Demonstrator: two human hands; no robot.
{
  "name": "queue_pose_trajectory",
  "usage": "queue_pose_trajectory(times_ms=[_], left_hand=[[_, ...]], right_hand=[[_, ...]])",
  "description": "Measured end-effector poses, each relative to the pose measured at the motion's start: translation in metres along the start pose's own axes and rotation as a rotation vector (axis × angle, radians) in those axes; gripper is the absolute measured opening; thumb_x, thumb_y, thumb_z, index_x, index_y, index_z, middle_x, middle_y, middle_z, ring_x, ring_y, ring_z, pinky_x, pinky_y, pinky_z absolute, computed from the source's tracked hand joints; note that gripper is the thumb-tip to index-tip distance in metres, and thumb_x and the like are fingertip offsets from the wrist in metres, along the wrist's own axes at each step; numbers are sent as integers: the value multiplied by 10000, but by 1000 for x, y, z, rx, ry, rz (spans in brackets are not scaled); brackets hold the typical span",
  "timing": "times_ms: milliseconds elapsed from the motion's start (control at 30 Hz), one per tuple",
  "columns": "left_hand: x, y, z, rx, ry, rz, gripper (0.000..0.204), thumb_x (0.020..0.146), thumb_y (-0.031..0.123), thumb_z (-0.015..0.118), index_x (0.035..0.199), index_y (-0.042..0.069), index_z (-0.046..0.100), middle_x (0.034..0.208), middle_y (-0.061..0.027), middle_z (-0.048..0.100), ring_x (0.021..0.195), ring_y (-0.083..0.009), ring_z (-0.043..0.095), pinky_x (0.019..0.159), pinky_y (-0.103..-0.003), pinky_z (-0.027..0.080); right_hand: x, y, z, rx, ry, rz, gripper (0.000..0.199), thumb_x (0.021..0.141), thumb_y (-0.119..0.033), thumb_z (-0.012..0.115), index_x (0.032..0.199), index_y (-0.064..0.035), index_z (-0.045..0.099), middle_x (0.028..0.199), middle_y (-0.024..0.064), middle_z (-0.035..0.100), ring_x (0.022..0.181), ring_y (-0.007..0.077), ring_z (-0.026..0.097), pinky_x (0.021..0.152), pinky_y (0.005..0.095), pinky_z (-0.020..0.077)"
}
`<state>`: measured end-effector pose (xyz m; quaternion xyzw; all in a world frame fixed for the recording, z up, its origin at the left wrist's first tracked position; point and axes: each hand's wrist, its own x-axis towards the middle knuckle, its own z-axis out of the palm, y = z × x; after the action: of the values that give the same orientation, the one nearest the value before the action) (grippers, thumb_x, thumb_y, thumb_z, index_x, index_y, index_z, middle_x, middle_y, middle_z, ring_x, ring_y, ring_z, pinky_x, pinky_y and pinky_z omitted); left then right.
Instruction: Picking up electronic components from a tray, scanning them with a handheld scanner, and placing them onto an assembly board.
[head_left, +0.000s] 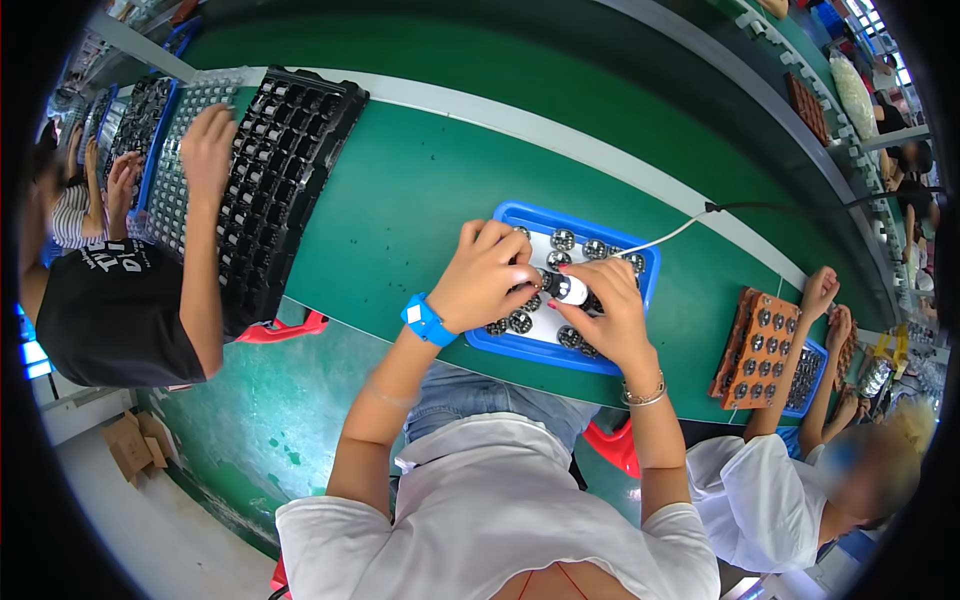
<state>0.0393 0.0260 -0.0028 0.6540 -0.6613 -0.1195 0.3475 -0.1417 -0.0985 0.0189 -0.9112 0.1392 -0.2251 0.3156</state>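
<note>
- Over the blue tray (540, 352), near the middle of the view: both of the person's hands meet above a white liner, on a green worktable (400, 200).
- Right hand (615, 310): thumb and fingers are closed around a short white-and-black cylinder (570, 290), which lies tilted between the two hands, above the tray.
- Left hand (480, 280): the fingertips are drawn together at the cylinder's dark end; whether they pinch that end or a small separate piece cannot be told, since the fingers hide the contact.
- White cable (665, 238): it runs from behind the right hand toward the table's far edge; whether it joins the cylinder is hidden.
- Round metallic parts (563, 240): several lie on the liner around the hands, spaced apart or just beside one another, none of them visibly gripped.
- Stage of work: judged from the hands, handling of the cylinder is under way and not complete. The round parts look alike at this scale, so finished pieces cannot be told from waiting ones, and the share left is uncertain.
- Surroundings: a co-worker's hand (207, 150) is raised by a black compartment tray (350, 100) at left; an orange board (770, 302) bearing similar round parts stands at right.
</note>
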Motion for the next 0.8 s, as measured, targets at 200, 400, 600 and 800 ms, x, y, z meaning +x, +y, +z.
queue_pose_trajectory(times_ms=[200,400,600,800], left_hand=[[11,3,12,80,-4,41,75,712,201,755,772,184,713,864,19,475,970,-200,473,919,-422,318],[10,4,7,43,8,61,109,717,211,752,825,199,736,878,14,473,966,-208,470,912,-416,314],[-10,6,-11,30,2,-21,144,714,187,744,854,193,708,901,-4,483,956,-224,468,890,-415,317],[-16,12,-4,-3,-5,28,156,670,235,784,780,167,697,889,1,482,956,-221,481,892,-431,329]], right_hand=[[-21,-2,-12,188,278,271,370,655,-51,826,993,-24,678,955,101,693,894,256,615,837,346,477],[-19,-13,-9,23,24,7,407,630,-158,861,981,-51,684,898,80,679,833,253,609,831,379,439],[-19,-11,1,-4,7,-38,395,639,-135,844,993,-62,685,907,60,667,827,227,609,849,364,411],[-20,-11,1,-5,-12,-21,390,646,-138,842,995,-63,685,914,58,675,833,225,608,852,365,419]])
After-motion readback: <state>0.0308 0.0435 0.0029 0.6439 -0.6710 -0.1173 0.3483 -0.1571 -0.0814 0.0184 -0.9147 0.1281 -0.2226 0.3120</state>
